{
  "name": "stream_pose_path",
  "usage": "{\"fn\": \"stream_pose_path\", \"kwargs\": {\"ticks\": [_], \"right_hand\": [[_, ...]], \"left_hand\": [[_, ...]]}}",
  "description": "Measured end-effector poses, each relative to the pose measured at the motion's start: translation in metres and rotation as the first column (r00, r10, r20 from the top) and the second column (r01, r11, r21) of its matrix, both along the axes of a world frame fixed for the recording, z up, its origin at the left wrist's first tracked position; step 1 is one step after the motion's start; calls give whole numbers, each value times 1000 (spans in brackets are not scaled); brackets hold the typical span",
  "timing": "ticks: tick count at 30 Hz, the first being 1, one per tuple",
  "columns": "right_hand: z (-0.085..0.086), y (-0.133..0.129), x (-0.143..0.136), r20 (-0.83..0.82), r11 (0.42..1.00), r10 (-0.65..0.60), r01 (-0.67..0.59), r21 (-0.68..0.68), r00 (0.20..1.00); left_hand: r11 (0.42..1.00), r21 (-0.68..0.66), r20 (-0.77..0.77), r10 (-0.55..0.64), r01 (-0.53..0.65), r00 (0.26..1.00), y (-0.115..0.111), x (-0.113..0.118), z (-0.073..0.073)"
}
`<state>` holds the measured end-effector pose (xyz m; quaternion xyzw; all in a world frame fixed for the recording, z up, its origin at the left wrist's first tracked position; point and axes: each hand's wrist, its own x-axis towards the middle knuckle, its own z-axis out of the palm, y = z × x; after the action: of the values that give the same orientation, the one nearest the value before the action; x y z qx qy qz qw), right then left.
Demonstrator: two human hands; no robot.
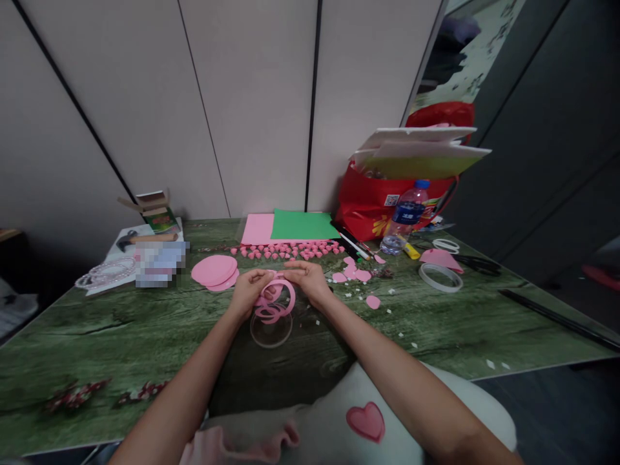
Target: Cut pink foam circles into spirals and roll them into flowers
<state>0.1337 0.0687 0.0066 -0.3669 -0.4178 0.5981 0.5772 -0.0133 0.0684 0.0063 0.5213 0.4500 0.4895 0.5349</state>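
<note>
My left hand (250, 289) and my right hand (310, 280) meet over the near middle of the table. Between their fingertips is a curled pink paper strip (292, 298), its loops hanging down in a spiral. The fingers of my left hand are closed around the coil. My right hand pinches the strip's upper part, with its fingers pointing left. Just below, a clear round ring (271, 346), perhaps a tape roll, lies on the table, partly covered by the hanging loops. A stack of pink paper circles (213, 270) rests left of my left hand.
Small pink paper rolls (290, 250) lie in rows behind my hands, before green paper (305, 225). Pink scraps (363, 276), a tape roll (440, 278), scissors (477, 263), a water bottle (405, 219) and a red bag (358, 200) are rightward. A hammer (150, 238) lies left.
</note>
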Motion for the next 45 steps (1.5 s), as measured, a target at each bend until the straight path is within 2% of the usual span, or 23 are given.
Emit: {"fn": "stream_pose_path", "kwargs": {"ticks": [6, 13, 21, 28, 31, 34, 37, 40, 42, 43, 45], "right_hand": [[2, 0, 1, 29, 999, -40, 40, -17, 999], [2, -1, 0, 33, 995, -96, 97, -31, 995], [4, -2, 1, 10, 987, -151, 151, -57, 989], [-4, 1, 1, 41, 990, -135, 136, -30, 990], [-8, 2, 1, 66, 995, -92, 93, -19, 994], [-7, 1, 1, 70, 997, -58, 61, -39, 996], [-4, 0, 0, 61, 996, -58, 62, -69, 996], [-4, 1, -1, 0, 994, -41, 40, -101, 999], [-5, 2, -1, -54, 994, -14, 8, -111, 998], [-7, 2, -1, -74, 993, -2, -6, -114, 997], [-9, 3, -1, -93, 993, 18, -29, -118, 996]], "left_hand": [[999, 15, 5, -35, 34, 999, -1, 1, 1], [999, 46, 2, 26, -26, 1000, 1, 2, -2], [998, 68, -3, 4, -4, 1000, 3, 1, -5], [999, 44, 16, -13, 12, 1000, 1, 3, -1], [999, 48, 6, -12, 11, 1000, 1, 3, 0], [997, 79, -36, 22, -19, 999, 2, 2, -3], [987, 153, -142, 75, -53, 987, 4, 1, -6], [935, 321, -292, 250, -152, 923, 9, -5, -2], [847, 482, -370, 428, -223, 825, 17, -15, 8], [788, 567, -414, 524, -239, 744, 22, -23, 15], [689, 689, -505, 680, -227, 531, 35, -44, 29]]}}
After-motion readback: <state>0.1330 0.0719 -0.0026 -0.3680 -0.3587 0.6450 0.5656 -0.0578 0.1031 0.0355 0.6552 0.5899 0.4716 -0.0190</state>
